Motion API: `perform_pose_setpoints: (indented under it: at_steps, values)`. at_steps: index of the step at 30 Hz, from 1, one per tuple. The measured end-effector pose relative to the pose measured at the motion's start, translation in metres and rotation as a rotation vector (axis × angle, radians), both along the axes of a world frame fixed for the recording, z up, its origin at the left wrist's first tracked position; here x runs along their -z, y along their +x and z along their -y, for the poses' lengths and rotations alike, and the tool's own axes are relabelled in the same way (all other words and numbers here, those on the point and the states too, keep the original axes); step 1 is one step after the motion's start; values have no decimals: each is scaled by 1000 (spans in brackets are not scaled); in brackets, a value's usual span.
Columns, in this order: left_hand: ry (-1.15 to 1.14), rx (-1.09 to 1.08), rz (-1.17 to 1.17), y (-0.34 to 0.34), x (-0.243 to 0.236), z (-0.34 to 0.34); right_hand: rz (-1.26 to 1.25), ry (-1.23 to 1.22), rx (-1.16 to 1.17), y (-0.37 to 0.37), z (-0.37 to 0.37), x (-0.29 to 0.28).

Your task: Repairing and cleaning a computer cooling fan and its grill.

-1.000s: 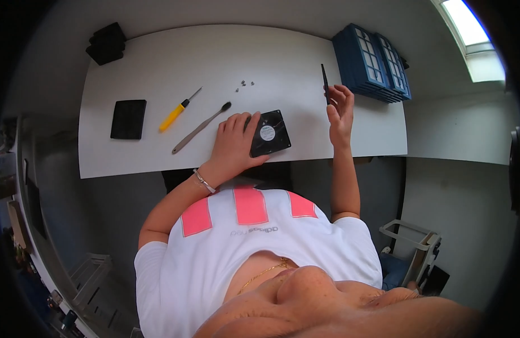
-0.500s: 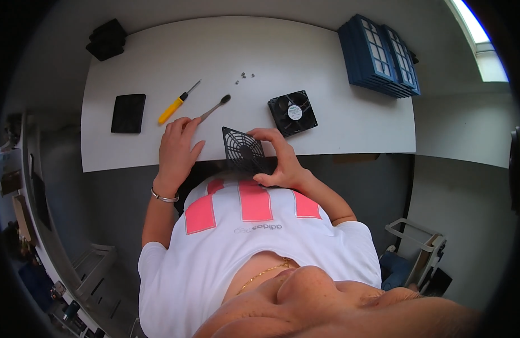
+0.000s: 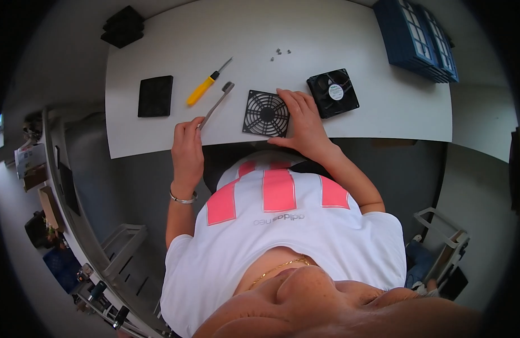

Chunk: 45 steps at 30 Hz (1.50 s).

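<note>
A thin grey toothbrush (image 3: 214,108) slants away from my left hand (image 3: 187,152), its dark bristle head pointing to the far right. My left thumb and fingers are closed on the handle's near end. With my right hand (image 3: 306,125) I grip a square black fan guard (image 3: 266,114) by its right side, fingers at the far corner and thumb at the near one. The guard appears to lie on the table, close to the front edge. Just beyond my right hand is a black cooling fan (image 3: 333,93) with a round white label.
A yellow-handled screwdriver (image 3: 201,91) lies left of the toothbrush. Farther left is a flat black square panel (image 3: 155,96). Several small screws (image 3: 279,52) are scattered behind the guard. Black pieces (image 3: 123,27) are piled at the far left; blue-framed parts (image 3: 406,39) are stacked far right.
My right hand has brought the tilted fan guard from the table's edge forward onto the table, where it now looks flat. My left hand has picked up the toothbrush's handle end. The whole view has shifted.
</note>
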State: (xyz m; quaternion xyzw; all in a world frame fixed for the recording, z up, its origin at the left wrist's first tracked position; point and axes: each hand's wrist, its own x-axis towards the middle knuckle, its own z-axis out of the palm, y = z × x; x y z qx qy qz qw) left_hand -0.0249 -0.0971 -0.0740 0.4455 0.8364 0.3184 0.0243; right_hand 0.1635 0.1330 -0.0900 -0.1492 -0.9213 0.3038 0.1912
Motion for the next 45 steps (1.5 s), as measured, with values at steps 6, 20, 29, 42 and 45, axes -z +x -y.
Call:
perform_pose_setpoints:
  at_steps: [6, 20, 29, 42, 45]
  values:
    - [-104, 265, 139, 18, -22, -10, 4, -59, -58, 1, -7, -2]
    - [-114, 156, 190, 6, -11, -43, -37, -74, -21, 1, -7, 0]
    - [-117, 131, 197, -4, -20, -38, -21, -46, -37, 1, -8, 2]
    - [68, -28, 327, 1, -10, -24, 21, 58, -86, 3, -6, -5]
    - [120, -41, 380, 3, -2, -17, 57, 136, -181, 9, -7, 0]
